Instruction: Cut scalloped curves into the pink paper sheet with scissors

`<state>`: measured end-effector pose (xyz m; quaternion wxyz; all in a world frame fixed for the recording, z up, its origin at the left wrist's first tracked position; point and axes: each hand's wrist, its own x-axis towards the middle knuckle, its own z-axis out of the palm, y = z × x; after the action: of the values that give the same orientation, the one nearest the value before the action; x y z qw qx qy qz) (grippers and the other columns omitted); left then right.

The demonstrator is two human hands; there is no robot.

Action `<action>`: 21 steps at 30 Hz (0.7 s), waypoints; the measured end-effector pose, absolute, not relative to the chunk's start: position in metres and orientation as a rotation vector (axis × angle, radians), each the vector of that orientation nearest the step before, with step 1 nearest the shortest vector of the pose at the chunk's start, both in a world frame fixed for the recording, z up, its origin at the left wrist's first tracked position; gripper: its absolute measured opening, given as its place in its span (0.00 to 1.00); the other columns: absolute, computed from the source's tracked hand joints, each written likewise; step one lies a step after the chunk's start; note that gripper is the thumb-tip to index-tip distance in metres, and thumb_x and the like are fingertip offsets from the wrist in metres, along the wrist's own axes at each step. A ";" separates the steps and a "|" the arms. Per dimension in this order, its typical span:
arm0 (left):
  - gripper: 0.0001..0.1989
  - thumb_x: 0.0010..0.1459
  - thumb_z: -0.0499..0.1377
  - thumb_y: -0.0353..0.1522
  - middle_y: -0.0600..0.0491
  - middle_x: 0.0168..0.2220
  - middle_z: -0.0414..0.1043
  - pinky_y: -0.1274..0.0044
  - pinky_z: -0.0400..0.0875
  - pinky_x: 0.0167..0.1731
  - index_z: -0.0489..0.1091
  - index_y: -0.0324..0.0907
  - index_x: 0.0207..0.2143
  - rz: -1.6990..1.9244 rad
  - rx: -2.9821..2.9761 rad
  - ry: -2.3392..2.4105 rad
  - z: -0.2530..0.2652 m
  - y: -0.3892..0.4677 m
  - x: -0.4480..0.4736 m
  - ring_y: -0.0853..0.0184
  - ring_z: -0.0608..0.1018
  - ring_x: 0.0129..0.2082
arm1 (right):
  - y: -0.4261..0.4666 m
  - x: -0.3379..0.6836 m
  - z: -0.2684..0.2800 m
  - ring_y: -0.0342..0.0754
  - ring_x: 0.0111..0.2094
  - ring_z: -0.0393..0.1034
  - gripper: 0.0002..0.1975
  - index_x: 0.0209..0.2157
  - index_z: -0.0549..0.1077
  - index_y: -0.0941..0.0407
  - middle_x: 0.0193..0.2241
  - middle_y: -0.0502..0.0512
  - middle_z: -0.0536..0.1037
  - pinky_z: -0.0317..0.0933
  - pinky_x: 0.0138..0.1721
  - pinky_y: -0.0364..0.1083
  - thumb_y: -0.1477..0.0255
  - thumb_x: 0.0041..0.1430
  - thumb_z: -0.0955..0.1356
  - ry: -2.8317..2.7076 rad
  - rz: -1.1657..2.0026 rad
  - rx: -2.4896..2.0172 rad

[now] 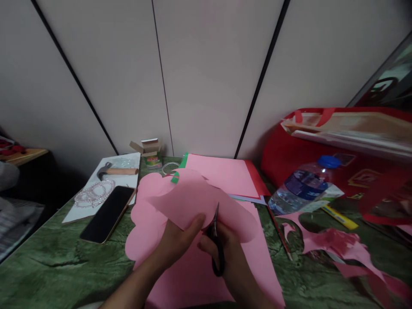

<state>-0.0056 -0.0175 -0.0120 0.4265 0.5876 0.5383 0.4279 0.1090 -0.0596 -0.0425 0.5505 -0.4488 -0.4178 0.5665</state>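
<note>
A curved sheet of pink paper (189, 193) is held up over the middle of the table. My left hand (180, 238) pinches its lower edge, the thumb on top and the fingers hidden beneath. In my right hand (227, 246) is a pair of scissors (216, 249) with black handles, fingers wrapped around the loops. The blade points up and away, against the pink paper near my left thumb. Under both hands lie larger pink sheets (199, 279); scalloped pink pieces (141, 219) lie along their left side.
On the left are a smartphone (107, 214), a hammer (120, 171) and a beaded string (96, 193). Behind sits a small open box (152, 156) near stacked coloured paper (222, 174). At right are a water bottle (299, 184), pencil (280, 231), pink scraps (341, 244) and red bag (322, 159).
</note>
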 end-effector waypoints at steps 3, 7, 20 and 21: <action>0.18 0.46 0.58 0.36 0.46 0.41 0.71 0.68 0.65 0.44 0.66 0.38 0.40 1.068 1.455 1.341 -0.014 -0.017 -0.006 0.60 0.72 0.43 | -0.058 0.111 -0.043 0.42 0.25 0.57 0.10 0.30 0.67 0.58 0.22 0.46 0.63 0.53 0.26 0.41 0.69 0.45 0.69 -1.015 1.327 -1.049; 0.19 0.47 0.57 0.36 0.46 0.41 0.71 0.68 0.66 0.43 0.65 0.39 0.42 1.084 1.455 1.324 -0.014 -0.018 -0.006 0.60 0.72 0.43 | -0.058 0.112 -0.042 0.42 0.25 0.56 0.09 0.29 0.66 0.57 0.22 0.46 0.62 0.53 0.26 0.41 0.69 0.45 0.69 -1.020 1.341 -1.054; 0.17 0.50 0.55 0.34 0.47 0.39 0.73 0.69 0.67 0.42 0.66 0.38 0.43 1.061 1.414 1.274 -0.015 -0.019 -0.004 0.61 0.72 0.42 | -0.055 0.113 -0.043 0.41 0.24 0.55 0.10 0.28 0.67 0.58 0.21 0.46 0.61 0.54 0.26 0.41 0.67 0.46 0.69 -1.008 1.361 -1.069; 0.17 0.50 0.55 0.34 0.47 0.39 0.73 0.69 0.67 0.42 0.66 0.38 0.43 1.061 1.410 1.268 -0.014 -0.019 -0.004 0.60 0.73 0.42 | -0.054 0.113 -0.043 0.41 0.24 0.55 0.10 0.27 0.67 0.58 0.21 0.46 0.61 0.54 0.25 0.41 0.67 0.45 0.69 -1.012 1.357 -1.081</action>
<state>-0.0039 -0.0188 -0.0144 0.4655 0.5744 0.5165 0.4321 0.1131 -0.0543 -0.0430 0.5368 -0.4540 -0.4252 0.5700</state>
